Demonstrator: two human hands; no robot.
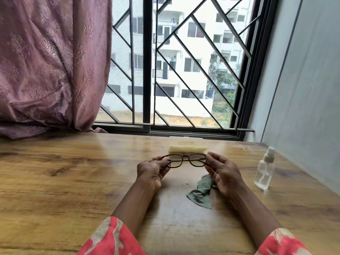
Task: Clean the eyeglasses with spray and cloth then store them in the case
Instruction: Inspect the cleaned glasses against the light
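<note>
Above the table (73, 181), left hand (150, 170) and right hand (223, 173) fingers pinching eyeglasses (186, 160) ends

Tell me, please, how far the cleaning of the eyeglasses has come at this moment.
Nothing looks finished. In hand: the left hand and the right hand hold the eyeglasses by their two ends above the table. Left to do: the spray bottle stands untouched at the right, the green cloth lies below the right hand, and the pale case waits behind the eyeglasses.
</note>
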